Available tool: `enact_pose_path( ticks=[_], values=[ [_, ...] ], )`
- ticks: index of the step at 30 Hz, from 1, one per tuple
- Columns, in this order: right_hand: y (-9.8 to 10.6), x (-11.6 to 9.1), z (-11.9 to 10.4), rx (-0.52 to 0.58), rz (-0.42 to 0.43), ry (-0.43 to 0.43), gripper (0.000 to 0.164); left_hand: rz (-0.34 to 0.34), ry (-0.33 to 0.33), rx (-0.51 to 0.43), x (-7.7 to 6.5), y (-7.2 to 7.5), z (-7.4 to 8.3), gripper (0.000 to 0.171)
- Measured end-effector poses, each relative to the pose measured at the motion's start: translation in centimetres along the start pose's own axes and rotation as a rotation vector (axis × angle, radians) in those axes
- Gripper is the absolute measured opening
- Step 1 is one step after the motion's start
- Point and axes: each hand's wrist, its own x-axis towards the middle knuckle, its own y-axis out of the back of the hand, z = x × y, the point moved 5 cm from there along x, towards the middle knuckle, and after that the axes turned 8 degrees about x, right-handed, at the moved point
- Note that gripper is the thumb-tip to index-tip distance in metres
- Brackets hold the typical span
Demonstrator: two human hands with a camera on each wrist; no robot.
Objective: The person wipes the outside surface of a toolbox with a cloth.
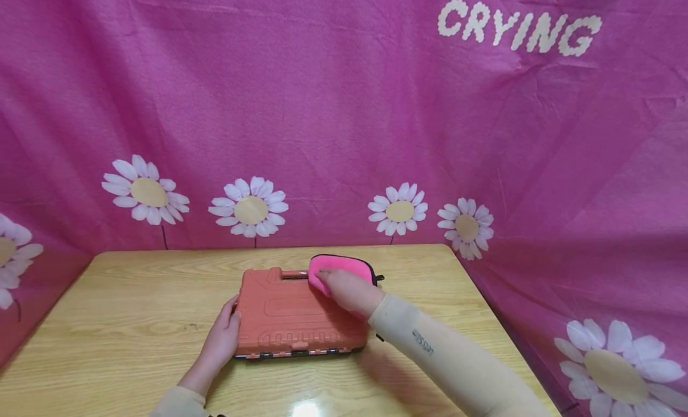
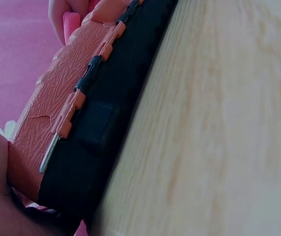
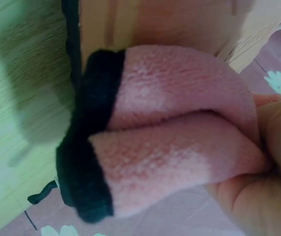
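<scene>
An orange plastic carrying case [image 1: 290,315] with a black lower half lies flat on the table, its handle at the far side. My left hand [image 1: 222,334] grips the case's left side. In the left wrist view the black base [image 2: 101,128] and orange hinge pieces run along the near edge. Pinched in my right hand [image 1: 352,290] is a pink fleecy cloth [image 1: 344,263] with black trim and a small black loop, over the case's far right part. The right wrist view shows the cloth [image 3: 175,88] folded in my fingers; whether it touches the lid there is hard to tell.
The case stands on a light wood-grain table [image 1: 134,321]. Behind and beside it hangs a magenta fabric backdrop [image 1: 322,106] with white daisies and lettering. Light glares off the table's front edge.
</scene>
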Motion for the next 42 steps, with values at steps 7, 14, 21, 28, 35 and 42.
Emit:
enact_pose_path(
  ticks=[7,14,21,28,35,42],
  values=[
    [0.4,0.1,-0.2,-0.181,0.016,0.106,0.042,0.010,-0.005,-0.001,0.0,-0.1,0.1,0.054],
    [0.3,0.2,-0.4,-0.288,0.017,0.166,0.041,0.029,-0.022,0.010,-0.3,0.1,0.5,0.053],
    [-0.1,-0.3,-0.6,-0.361,0.010,0.200,0.042,0.025,-0.020,0.002,-0.3,0.0,0.6,0.053],
    [-0.5,-1.6,-0.7,-0.350,-0.010,0.179,0.042,0.037,-0.021,-0.008,-0.1,-0.1,0.4,0.053],
    [-1.1,-3.6,-1.1,-0.399,-0.042,0.190,0.045,0.035,-0.013,-0.005,-0.1,-0.1,0.2,0.053],
    [-1.7,-5.8,-1.7,-0.450,-0.046,0.250,0.050,0.032,-0.010,-0.017,-0.1,-0.1,0.2,0.053]
  ],
)
